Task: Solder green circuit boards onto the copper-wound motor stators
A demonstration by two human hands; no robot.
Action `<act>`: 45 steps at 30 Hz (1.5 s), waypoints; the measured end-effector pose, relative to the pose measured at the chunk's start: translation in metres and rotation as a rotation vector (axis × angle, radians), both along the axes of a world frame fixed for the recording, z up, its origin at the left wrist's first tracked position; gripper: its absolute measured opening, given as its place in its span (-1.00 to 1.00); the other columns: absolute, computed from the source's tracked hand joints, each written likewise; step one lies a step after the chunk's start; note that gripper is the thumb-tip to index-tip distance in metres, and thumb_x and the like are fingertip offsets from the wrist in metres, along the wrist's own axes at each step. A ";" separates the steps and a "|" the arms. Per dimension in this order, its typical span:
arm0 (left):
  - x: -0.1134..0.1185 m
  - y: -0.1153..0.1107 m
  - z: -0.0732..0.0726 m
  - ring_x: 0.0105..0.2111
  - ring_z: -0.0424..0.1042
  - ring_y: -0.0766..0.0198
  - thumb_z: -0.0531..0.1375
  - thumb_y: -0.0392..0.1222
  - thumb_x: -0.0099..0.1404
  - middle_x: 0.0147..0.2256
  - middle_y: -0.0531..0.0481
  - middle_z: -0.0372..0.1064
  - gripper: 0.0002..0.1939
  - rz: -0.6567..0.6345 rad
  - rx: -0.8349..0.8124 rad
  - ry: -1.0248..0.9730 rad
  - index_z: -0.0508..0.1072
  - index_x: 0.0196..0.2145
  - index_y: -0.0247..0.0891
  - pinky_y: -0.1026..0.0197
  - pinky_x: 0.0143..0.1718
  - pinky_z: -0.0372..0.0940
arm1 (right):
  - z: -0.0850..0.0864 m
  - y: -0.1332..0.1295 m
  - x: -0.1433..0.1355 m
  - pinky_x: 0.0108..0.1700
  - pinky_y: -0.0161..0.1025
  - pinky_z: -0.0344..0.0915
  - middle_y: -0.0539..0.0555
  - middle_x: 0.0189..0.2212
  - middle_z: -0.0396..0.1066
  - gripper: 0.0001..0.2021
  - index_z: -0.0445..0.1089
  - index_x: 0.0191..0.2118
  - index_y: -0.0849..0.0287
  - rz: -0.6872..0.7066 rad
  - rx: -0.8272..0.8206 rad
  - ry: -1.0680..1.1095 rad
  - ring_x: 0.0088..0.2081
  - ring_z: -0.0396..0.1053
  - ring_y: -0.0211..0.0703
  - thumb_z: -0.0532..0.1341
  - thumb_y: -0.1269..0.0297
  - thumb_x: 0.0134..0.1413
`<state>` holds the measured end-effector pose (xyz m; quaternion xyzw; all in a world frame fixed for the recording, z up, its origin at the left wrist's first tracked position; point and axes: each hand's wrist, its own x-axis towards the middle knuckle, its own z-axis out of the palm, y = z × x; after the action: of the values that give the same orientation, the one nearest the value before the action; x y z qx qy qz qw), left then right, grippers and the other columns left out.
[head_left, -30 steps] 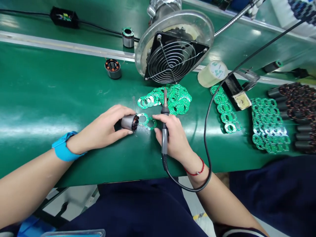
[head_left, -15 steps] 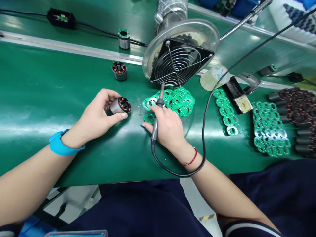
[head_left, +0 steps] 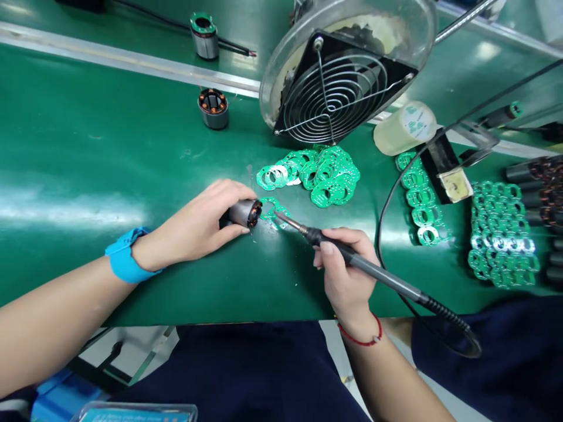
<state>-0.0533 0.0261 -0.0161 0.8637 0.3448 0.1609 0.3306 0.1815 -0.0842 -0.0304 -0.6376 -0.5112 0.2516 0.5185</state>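
Observation:
My left hand [head_left: 211, 220] grips a grey cylindrical motor stator [head_left: 241, 213] lying on its side, its copper-wound end facing right. Close against that end are small green ring-shaped circuit boards [head_left: 281, 205] on the table. In my right hand [head_left: 347, 269] is a soldering iron [head_left: 378, 275], held like a pen, its tip pointing left over these boards. Whether the tip touches a board cannot be told. A pile of green ring boards [head_left: 329, 176] lies just beyond. Another stator [head_left: 213, 109] stands upright farther back.
A caged fan [head_left: 332, 99] hangs over the back. A stator with a green board [head_left: 204, 36] stands behind the metal rail. At right are a yellowish roll [head_left: 404, 128], a black holder with a sponge [head_left: 456, 185], stacked green boards [head_left: 504, 234] and dark stators [head_left: 532, 176]. The iron's cable loops at right.
The soldering iron has swung from pointing up to pointing left, tip low by the boards. My left hand has brought the stator right, up to the boards. The view has shifted.

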 end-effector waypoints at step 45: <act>0.005 0.001 -0.002 -0.07 0.36 0.09 0.23 -0.20 0.32 -0.08 -0.13 0.39 -0.68 0.020 0.141 -0.012 0.36 0.01 -0.31 0.05 -0.02 0.32 | -0.012 -0.007 -0.001 -0.48 -0.30 0.36 -0.06 -0.43 0.49 -0.85 0.46 -0.16 0.07 0.060 0.006 -0.055 -0.55 0.40 -0.30 0.30 0.19 0.17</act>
<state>-0.0488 0.0271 -0.0181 0.8803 0.3395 0.1931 0.2694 0.1804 -0.0917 -0.0421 -0.6272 -0.5450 0.2478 0.4983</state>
